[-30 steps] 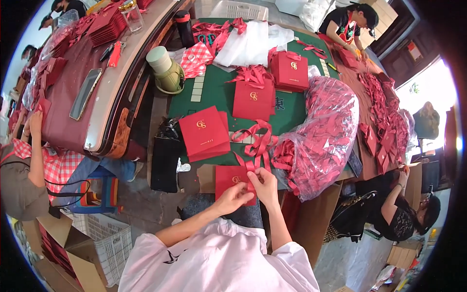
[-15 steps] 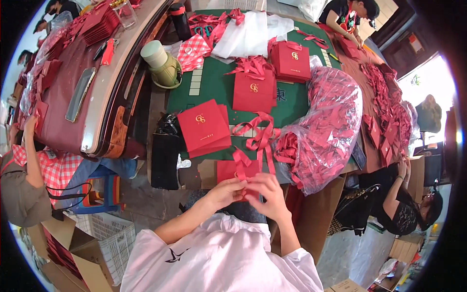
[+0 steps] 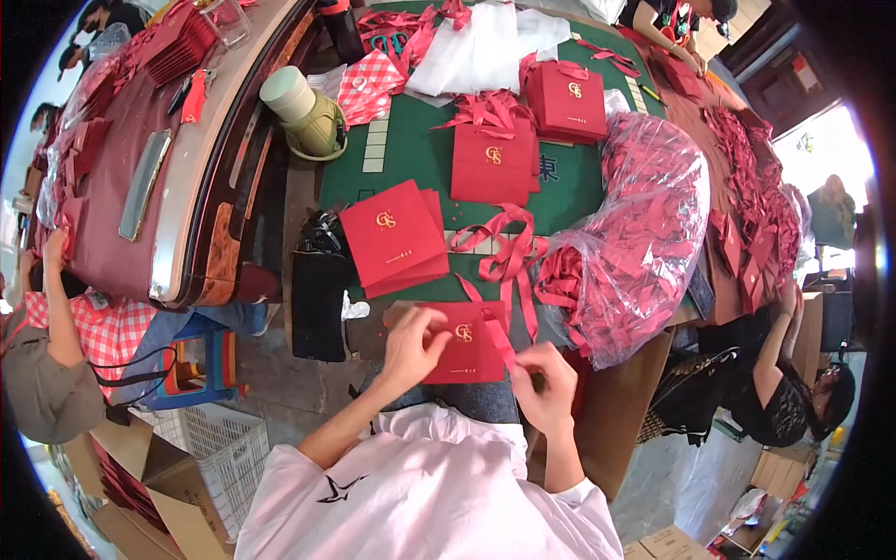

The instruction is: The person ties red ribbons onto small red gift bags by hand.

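A red paper gift bag (image 3: 464, 364) with gold print lies flat in front of me, at the table's near edge. My left hand (image 3: 407, 351) is over the bag's left side, its fingers bent and apart from the thumb, with nothing visible between them. At the lower right of the bag, my right hand (image 3: 548, 385) pinches a red ribbon (image 3: 498, 338) that runs up across the bag toward its top. More loose red ribbons (image 3: 509, 266) lie tangled just beyond. Left of them is a small stack of red bags (image 3: 392, 238).
A clear plastic sack of red ribbons (image 3: 644, 233) bulges at the right. Farther back stand bags with ribbon handles (image 3: 490, 159) and a stack of bags (image 3: 566, 103). A green thermos jug (image 3: 313, 121) stands at the table's left. Co-workers sit around.
My hands, which were together over the bag at the ribbon, have moved apart. The right hand has drawn the ribbon down to the right, and the bag's printed front now shows.
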Demonstrator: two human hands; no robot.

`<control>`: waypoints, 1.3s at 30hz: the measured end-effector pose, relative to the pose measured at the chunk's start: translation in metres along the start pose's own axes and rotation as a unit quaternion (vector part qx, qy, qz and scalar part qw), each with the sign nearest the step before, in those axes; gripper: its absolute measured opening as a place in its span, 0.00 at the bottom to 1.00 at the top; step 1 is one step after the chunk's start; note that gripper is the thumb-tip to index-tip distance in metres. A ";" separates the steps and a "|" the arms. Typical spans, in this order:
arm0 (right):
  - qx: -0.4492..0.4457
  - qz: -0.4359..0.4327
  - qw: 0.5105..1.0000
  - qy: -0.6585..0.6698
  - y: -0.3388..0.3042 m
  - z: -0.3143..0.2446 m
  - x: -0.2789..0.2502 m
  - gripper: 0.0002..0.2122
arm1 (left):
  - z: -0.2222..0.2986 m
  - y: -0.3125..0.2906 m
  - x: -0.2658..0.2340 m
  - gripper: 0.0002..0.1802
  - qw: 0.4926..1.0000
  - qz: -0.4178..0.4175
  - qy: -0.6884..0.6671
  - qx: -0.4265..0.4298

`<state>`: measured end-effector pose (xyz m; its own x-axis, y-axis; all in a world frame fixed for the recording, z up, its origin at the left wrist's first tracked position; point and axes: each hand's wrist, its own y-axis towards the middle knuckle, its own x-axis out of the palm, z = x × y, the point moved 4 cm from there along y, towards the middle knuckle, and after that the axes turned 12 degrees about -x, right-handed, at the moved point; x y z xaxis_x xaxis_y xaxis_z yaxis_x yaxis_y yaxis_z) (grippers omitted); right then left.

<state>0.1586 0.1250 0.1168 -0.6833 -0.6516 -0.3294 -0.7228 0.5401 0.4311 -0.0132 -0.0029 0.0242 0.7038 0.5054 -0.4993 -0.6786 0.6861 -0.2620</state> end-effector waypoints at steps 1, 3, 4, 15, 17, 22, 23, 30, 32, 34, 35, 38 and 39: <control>0.026 -0.018 0.999 -0.027 0.007 0.005 0.010 0.06 | -0.002 0.005 -0.003 0.16 1.000 0.000 0.001 -0.002; 0.053 -0.049 0.996 -0.055 0.011 0.015 0.032 0.07 | 0.002 0.010 -0.008 0.23 0.969 0.125 0.177 0.123; 0.040 -0.054 0.995 -0.070 0.006 0.030 0.043 0.07 | -0.002 0.013 -0.006 0.23 0.969 0.121 0.176 0.125; 0.121 -0.014 0.987 -0.109 -0.008 0.083 0.092 0.05 | -0.001 0.014 -0.002 0.15 0.980 0.057 0.152 0.116; 0.125 0.001 0.988 -0.092 -0.008 0.082 0.091 0.05 | 0.006 0.013 -0.005 0.12 0.981 0.057 0.143 0.120; 0.126 0.010 0.989 -0.076 -0.010 0.075 0.091 0.04 | 0.014 0.014 -0.007 0.07 0.977 0.052 0.127 0.164; 0.121 0.015 0.990 -0.077 -0.009 0.073 0.091 0.04 | 0.014 0.014 -0.008 0.06 0.979 0.045 0.121 0.159; 0.195 -0.010 0.980 -0.038 -0.008 0.068 0.092 0.05 | 0.017 0.008 -0.009 0.04 0.987 0.035 0.089 0.126; 0.209 -0.022 0.977 -0.036 -0.007 0.071 0.092 0.06 | 0.018 0.005 -0.008 0.05 0.988 0.037 0.093 0.119; 0.226 -0.015 0.974 -0.022 -0.005 0.070 0.091 0.05 | 0.022 0.002 -0.007 0.05 0.988 0.042 0.095 0.112; 0.243 -0.010 0.970 -0.009 -0.004 0.069 0.092 0.05 | 0.024 0.000 -0.005 0.05 0.987 0.049 0.099 0.119; 0.236 0.019 0.972 0.005 -0.004 0.064 0.093 0.06 | 0.030 -0.004 -0.006 0.06 0.984 0.062 0.114 0.126; 0.235 0.020 0.972 0.005 -0.005 0.062 0.095 0.06 | 0.031 -0.004 -0.007 0.06 0.982 0.069 0.126 0.125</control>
<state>0.0909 0.0933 0.0306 -0.7119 -0.6298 -0.3109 -0.6651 0.7467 0.0105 -0.0089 0.0073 0.0546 0.5136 0.4789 -0.7119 -0.6691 0.7430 0.0171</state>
